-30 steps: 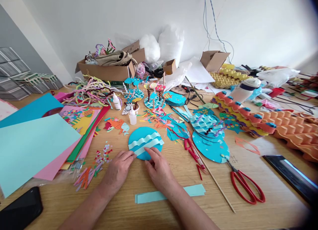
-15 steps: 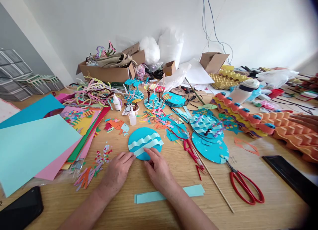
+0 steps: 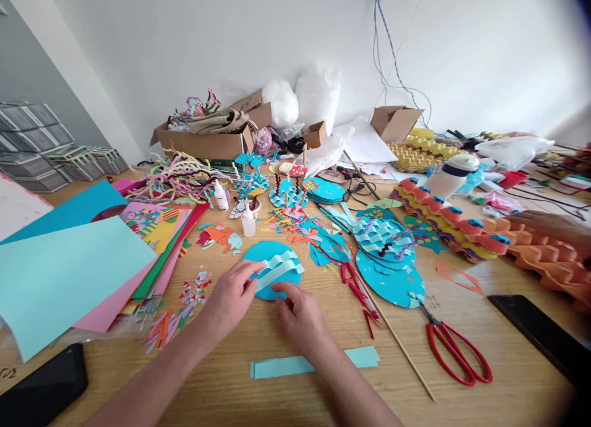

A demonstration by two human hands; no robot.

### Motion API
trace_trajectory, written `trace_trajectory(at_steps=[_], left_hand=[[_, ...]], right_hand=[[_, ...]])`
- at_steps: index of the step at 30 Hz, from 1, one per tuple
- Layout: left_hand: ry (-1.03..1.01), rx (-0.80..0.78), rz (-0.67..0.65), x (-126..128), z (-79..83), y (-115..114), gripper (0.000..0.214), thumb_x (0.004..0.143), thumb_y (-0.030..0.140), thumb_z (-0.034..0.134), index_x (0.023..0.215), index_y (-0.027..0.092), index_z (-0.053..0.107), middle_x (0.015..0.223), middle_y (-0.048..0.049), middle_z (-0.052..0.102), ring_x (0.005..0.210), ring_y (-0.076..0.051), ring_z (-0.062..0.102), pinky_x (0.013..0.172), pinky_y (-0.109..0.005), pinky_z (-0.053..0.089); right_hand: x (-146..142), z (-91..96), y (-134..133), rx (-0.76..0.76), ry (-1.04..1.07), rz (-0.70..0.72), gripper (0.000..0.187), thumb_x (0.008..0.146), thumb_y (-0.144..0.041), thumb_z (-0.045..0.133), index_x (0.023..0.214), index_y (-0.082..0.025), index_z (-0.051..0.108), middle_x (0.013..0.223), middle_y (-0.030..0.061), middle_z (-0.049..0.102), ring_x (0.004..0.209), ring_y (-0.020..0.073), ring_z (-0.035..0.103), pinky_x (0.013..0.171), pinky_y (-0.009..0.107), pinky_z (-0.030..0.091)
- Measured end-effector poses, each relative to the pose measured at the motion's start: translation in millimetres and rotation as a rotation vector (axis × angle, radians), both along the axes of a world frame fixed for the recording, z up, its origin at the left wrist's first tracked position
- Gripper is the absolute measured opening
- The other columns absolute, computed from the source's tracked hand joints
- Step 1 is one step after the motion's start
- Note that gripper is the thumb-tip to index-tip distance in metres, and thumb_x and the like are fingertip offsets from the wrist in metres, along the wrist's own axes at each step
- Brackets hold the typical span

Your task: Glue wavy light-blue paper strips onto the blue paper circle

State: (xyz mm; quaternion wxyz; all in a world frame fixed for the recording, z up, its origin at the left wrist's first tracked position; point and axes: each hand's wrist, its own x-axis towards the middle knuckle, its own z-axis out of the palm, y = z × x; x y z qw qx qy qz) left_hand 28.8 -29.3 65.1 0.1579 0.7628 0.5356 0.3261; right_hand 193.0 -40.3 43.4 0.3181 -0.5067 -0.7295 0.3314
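A blue paper disc [image 3: 271, 252] lies on the table before me, with pale blue paper strips [image 3: 282, 266] across it. The strips bow up in waves. At the disc's left edge, the thumb and forefinger of my left hand [image 3: 235, 290] close on the left end of a strip. My right hand [image 3: 301, 311] rests at the lower edge, its forefinger stretched over the disc and its fingers apart. Under my right forearm lie flat pale blue strips [image 3: 277, 367]. Two white glue bottles [image 3: 249, 221] stand behind the disc.
Red-handled scissors [image 3: 457, 353] and a thin wooden stick [image 3: 397, 335] lie to the right, near wavy-stripped blue discs [image 3: 388, 279]. Coloured paper sheets [image 3: 69, 279] and a phone [image 3: 44, 384] are at left. Another person's hand [image 3: 549, 224] is over orange egg cartons [image 3: 545, 255].
My left hand has shifted up onto the strip's end, and the lower strip now bows up more. My right fingertips have slid lower. The other person's hand has come further in from the right.
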Motion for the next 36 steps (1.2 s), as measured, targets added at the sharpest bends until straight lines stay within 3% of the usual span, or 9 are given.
trace_trajectory(at_steps=[5, 8, 16, 23, 30, 33, 36], left_hand=[[0.054, -0.12, -0.043, 17.2, -7.7, 16.4, 0.038, 0.075, 0.011, 0.055, 0.112, 0.02, 0.055, 0.104, -0.0056, 0.063, 0.089, -0.019, 0.061, 0.076, -0.031, 0.051], [0.103, -0.117, -0.054, 22.0, -18.9, 22.5, 0.049, 0.072, 0.014, 0.061, 0.119, 0.023, 0.049, 0.112, -0.0062, 0.06, 0.1, -0.021, 0.058, 0.085, -0.035, 0.048], [0.105, -0.104, -0.041, 25.5, -35.0, 29.7, 0.049, 0.071, 0.007, 0.056, 0.118, 0.021, 0.049, 0.109, -0.0078, 0.061, 0.094, -0.02, 0.06, 0.084, -0.035, 0.049], [0.074, -0.049, -0.059, 18.7, -36.2, 27.4, 0.046, 0.072, 0.004, 0.049, 0.114, 0.022, 0.05, 0.108, -0.0055, 0.061, 0.094, -0.018, 0.059, 0.084, -0.035, 0.048], [0.07, 0.009, -0.135, 11.5, -34.3, 20.9, 0.037, 0.073, 0.002, 0.047, 0.103, 0.023, 0.057, 0.098, -0.0029, 0.061, 0.092, -0.017, 0.059, 0.081, -0.032, 0.049], [0.087, 0.049, -0.176, 10.6, -37.9, 20.3, 0.03, 0.076, 0.004, 0.047, 0.096, 0.021, 0.06, 0.094, -0.0036, 0.06, 0.088, -0.017, 0.06, 0.079, -0.031, 0.05], [0.084, 0.092, -0.196, 9.8, -41.6, 19.3, 0.024, 0.08, 0.011, 0.047, 0.098, 0.02, 0.061, 0.093, -0.0051, 0.059, 0.089, -0.017, 0.06, 0.077, -0.03, 0.051]], right_hand=[[23.1, 25.5, -1.9, 0.071, -0.106, -0.075, 0.024, 0.082, -0.015, 0.045, 0.094, -0.018, 0.064, 0.074, 0.0029, 0.068, 0.065, 0.0154, 0.062, 0.059, 0.023, 0.044], [35.0, 34.2, 1.4, 0.124, -0.153, -0.108, 0.025, 0.083, -0.015, 0.044, 0.098, -0.018, 0.064, 0.083, 0.0053, 0.068, 0.068, 0.0155, 0.062, 0.059, 0.024, 0.044], [21.4, 27.8, 14.9, 0.093, -0.429, -0.075, 0.041, 0.083, -0.01, 0.044, 0.122, -0.019, 0.054, 0.098, 0.0093, 0.061, 0.084, 0.0192, 0.061, 0.071, 0.027, 0.046], [13.1, 27.9, 15.4, 0.083, -0.586, -0.04, 0.038, 0.082, -0.009, 0.044, 0.116, -0.024, 0.055, 0.097, 0.0077, 0.061, 0.077, 0.0187, 0.063, 0.06, 0.024, 0.043], [7.5, 14.8, 14.4, 0.133, -0.649, -0.017, 0.041, 0.083, -0.009, 0.04, 0.118, -0.026, 0.052, 0.091, 0.0056, 0.059, 0.063, 0.0166, 0.062, 0.049, 0.023, 0.037], [9.7, 18.8, 12.7, 0.132, -0.643, -0.009, 0.041, 0.081, -0.008, 0.042, 0.116, -0.025, 0.053, 0.093, 0.0062, 0.058, 0.065, 0.0168, 0.061, 0.051, 0.024, 0.039], [29.2, 28.5, 5.7, 0.116, -0.633, -0.063, 0.03, 0.082, -0.009, 0.044, 0.104, -0.022, 0.059, 0.094, 0.0064, 0.059, 0.071, 0.0167, 0.061, 0.054, 0.024, 0.039]])
